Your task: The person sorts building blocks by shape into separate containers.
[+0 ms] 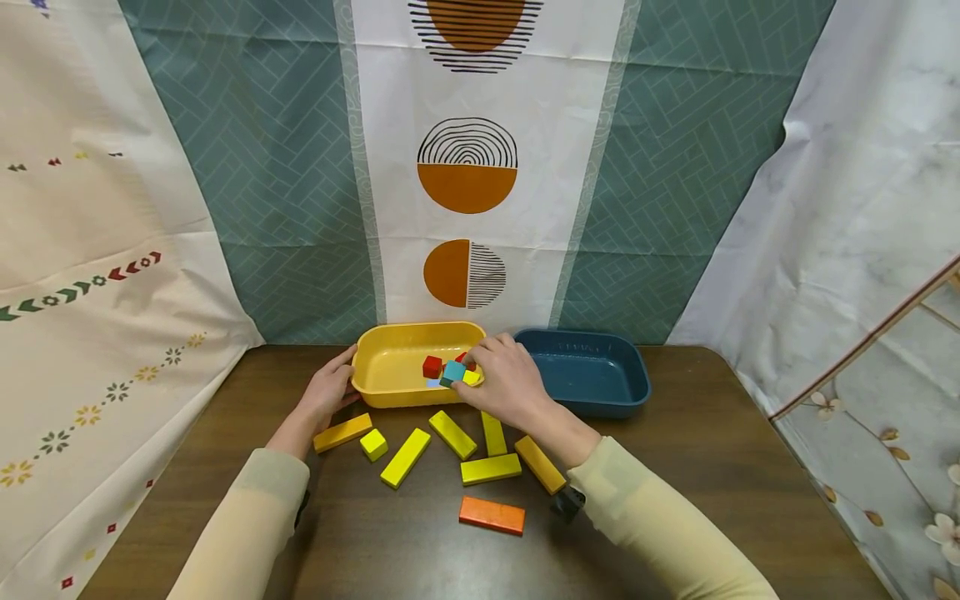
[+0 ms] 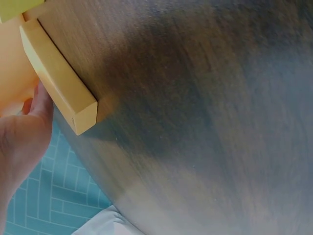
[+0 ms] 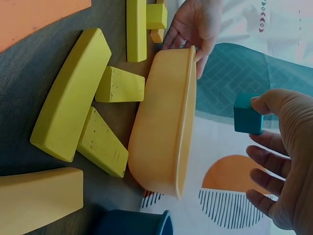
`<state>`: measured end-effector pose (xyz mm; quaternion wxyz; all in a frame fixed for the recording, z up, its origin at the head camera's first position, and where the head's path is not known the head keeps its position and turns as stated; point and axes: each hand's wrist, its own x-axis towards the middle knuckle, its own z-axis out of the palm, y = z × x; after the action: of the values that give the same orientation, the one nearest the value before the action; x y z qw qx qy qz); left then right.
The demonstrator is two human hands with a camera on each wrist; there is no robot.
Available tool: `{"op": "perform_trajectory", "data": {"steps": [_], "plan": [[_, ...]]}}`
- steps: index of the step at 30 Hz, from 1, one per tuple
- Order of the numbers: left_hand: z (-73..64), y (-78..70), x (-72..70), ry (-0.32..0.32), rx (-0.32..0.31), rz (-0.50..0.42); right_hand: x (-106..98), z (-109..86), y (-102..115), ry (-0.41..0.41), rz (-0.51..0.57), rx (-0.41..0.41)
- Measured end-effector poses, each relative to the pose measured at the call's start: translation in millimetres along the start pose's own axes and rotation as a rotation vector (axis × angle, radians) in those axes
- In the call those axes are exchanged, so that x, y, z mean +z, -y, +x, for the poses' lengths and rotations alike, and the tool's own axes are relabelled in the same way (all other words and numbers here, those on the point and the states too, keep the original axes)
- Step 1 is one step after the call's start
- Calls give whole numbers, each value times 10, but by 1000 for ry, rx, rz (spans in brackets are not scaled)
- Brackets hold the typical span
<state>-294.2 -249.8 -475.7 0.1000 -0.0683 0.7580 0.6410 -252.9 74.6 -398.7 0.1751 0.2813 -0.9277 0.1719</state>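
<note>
Thumb and index finger of my right hand (image 1: 510,379) pinch a teal cube (image 1: 453,373) over the near right part of a yellow tray (image 1: 401,398); the other fingers spread loosely in the right wrist view. Inside the tray lie a red cube (image 1: 432,367), a yellow piece (image 1: 471,377) and other small red and light blue pieces, partly hidden by the cube and hand. My left hand (image 1: 330,390) holds the tray's left end, its fingers bent about the wall. An orange-yellow block (image 2: 61,73) lies by that hand.
A dark blue tray (image 1: 592,408) stands right of the yellow one. In front lie several yellow blocks (image 1: 406,458), a yellow cube (image 1: 373,445), an orange-yellow block (image 1: 540,465) near the right forearm, and an orange block (image 1: 492,516). A curtain (image 1: 300,208) hangs behind the table.
</note>
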Motion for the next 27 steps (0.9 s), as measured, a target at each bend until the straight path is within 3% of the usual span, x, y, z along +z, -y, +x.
{"op": "perform_trajectory", "data": {"steps": [27], "plan": [[13, 22, 9, 25, 3, -28, 144, 274, -45, 54, -8, 105]]}}
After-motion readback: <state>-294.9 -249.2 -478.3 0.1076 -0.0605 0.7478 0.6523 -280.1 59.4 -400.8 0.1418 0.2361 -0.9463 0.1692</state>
